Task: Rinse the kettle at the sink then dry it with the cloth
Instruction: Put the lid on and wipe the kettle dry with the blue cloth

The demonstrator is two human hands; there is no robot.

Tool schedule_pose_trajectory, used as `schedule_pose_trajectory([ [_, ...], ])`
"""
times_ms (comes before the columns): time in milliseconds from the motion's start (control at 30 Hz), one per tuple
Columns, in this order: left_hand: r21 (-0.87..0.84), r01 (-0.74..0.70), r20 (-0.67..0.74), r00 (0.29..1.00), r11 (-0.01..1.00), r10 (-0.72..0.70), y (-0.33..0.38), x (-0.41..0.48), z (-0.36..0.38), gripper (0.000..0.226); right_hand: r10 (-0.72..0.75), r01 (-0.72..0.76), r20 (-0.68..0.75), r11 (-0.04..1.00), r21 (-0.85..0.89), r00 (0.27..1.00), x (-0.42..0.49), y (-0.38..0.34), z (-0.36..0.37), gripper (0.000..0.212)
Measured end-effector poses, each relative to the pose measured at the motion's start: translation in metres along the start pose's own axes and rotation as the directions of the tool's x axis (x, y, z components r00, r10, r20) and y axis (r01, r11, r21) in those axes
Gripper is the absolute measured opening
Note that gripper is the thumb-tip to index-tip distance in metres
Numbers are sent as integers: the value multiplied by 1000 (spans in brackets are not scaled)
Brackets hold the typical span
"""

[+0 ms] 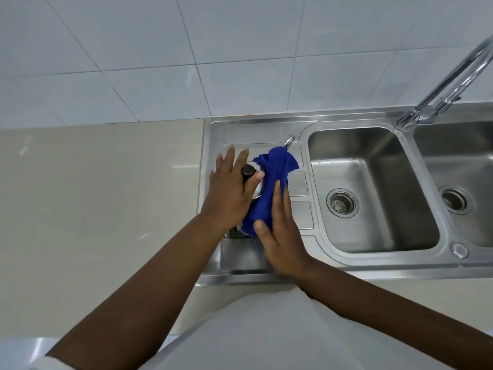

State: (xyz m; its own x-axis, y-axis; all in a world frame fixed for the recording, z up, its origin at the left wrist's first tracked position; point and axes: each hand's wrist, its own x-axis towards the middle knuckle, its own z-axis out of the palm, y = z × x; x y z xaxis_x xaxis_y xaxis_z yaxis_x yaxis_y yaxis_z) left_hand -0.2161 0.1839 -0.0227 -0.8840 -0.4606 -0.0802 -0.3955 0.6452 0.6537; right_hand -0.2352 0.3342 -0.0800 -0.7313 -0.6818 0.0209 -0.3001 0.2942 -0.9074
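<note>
A steel kettle [258, 190] with a black lid knob [248, 171] stands on the sink's drainboard [300, 185]. Its spout tip [289, 141] pokes out behind a blue cloth [274, 169]. My left hand [232, 190] lies flat on the kettle's lid, fingers spread around the knob. My right hand [280, 233] presses the blue cloth against the kettle's right side. Most of the kettle's body is hidden under my hands and the cloth.
Two steel sink basins lie to the right, the near one [373, 188] with a drain strainer [342, 202]. A chrome tap [450, 78] arches at the upper right; no water runs. A beige counter [93, 196] extends left. White tiled wall behind.
</note>
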Motion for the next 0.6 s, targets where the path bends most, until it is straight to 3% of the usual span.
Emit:
schedule_pose_trajectory([
  [100,-1,77,-36,996,997,-77,6,-4,3,68,144,-129,-75,976,175,987,3,17,3,63],
  [200,62,79,-76,994,995,-74,6,-5,4,70,276,-251,-141,952,175,951,9,28,1,48],
  [300,168,33,-117,993,985,-13,-2,-1,2,69,366,-354,-105,927,124,924,10,35,-11,46],
  [367,232,-15,-109,993,973,41,-8,3,-1,70,359,-360,-89,933,8,929,2,42,-22,47],
  [433,263,-55,-85,993,963,80,-13,7,-4,72,237,-257,-114,940,-223,965,-10,53,-33,49],
  [500,276,-103,-57,991,956,123,-16,10,-8,71,141,-152,-58,856,-494,988,-20,68,-42,54],
  [600,273,-186,-8,981,944,196,-17,16,-13,66,301,-151,102,708,-690,948,-33,79,-49,55],
])
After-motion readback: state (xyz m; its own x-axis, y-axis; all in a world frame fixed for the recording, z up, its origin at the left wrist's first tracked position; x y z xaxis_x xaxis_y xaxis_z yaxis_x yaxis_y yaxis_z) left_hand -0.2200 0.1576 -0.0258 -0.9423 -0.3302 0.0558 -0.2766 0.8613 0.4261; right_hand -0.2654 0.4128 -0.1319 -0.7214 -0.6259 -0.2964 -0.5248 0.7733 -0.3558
